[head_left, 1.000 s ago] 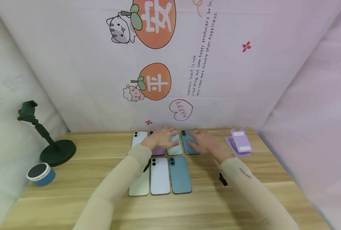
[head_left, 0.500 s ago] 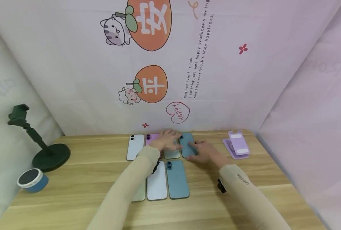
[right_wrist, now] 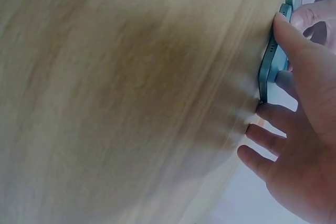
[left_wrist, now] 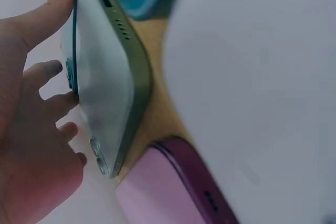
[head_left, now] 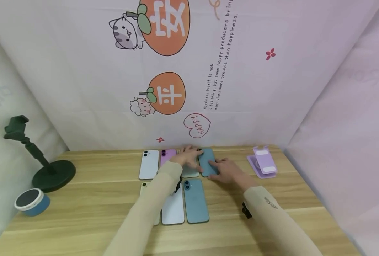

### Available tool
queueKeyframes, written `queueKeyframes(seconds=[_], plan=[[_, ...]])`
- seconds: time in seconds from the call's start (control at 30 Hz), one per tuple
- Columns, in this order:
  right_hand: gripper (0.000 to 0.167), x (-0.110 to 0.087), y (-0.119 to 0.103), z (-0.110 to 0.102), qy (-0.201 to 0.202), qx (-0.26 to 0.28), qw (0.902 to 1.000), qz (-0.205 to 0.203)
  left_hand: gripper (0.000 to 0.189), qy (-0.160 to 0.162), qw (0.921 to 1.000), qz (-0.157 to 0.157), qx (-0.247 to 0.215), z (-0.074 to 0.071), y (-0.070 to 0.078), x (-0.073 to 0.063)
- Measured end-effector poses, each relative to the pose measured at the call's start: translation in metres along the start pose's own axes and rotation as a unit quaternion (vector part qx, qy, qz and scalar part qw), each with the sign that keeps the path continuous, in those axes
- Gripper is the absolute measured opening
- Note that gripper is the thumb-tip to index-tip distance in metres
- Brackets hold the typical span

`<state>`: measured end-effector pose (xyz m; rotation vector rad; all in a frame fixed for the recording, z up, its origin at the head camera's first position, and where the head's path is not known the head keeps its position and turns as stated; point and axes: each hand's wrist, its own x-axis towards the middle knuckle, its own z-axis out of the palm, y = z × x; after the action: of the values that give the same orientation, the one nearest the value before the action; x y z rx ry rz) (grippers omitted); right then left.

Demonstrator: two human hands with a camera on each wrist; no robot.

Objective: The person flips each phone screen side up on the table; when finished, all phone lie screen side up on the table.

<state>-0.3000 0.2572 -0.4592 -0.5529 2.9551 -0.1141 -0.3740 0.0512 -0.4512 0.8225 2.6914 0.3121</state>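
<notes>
Both hands are at a blue smartphone [head_left: 207, 160] lying camera side up at the right end of the back row. My left hand [head_left: 188, 157] reaches over a pale green smartphone [left_wrist: 102, 72], thumb and fingertips along the blue phone's left edge. From the right, my right hand [head_left: 227, 171] touches the same blue phone [right_wrist: 266, 69]: its thumb is at the bottom edge, the other fingers spread by the right side. Left of the green phone lie a purple smartphone [head_left: 168, 154] and a white one [head_left: 149, 164]. The left hand hides part of the row.
In the front row lie another blue phone [head_left: 196, 202], a white phone [head_left: 173, 211] and a pale green phone partly under the left sleeve. A lilac folding phone stand [head_left: 265, 161] stands at right. At left are a dark green stand [head_left: 53, 176] and a blue jar-like object [head_left: 32, 203].
The right hand has come down from over the blue phone to its right and bottom edges. The left hand has shifted slightly right to its left edge. The head view has moved a little.
</notes>
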Motion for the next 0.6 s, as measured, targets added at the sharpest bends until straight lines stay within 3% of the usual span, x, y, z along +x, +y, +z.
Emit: queueKeyframes(seconds=[0.1,0.23,0.37,0.47,0.6], plan=[[0.075,-0.001,-0.003,0.0,0.004,0.003,1.0,-0.007,0.096,-0.005,1.0,-0.004,0.001,0.0,-0.001,0.001],[0.074,-0.001,-0.005,0.001,0.011,-0.001,0.9999,-0.007,0.097,0.018,0.9998,-0.006,-0.004,-0.001,-0.004,0.004],[0.073,-0.001,-0.005,0.001,0.01,-0.017,0.9998,0.004,0.095,0.04,0.9973,-0.002,-0.061,-0.001,-0.002,0.008],[0.072,-0.002,-0.005,0.003,0.003,-0.026,0.9996,0.011,0.088,0.053,0.9892,-0.009,-0.136,0.002,0.0,0.009],[0.072,-0.002,-0.006,0.006,-0.002,-0.029,0.9994,0.019,0.075,0.09,0.9692,-0.03,-0.227,0.004,0.004,0.012]])
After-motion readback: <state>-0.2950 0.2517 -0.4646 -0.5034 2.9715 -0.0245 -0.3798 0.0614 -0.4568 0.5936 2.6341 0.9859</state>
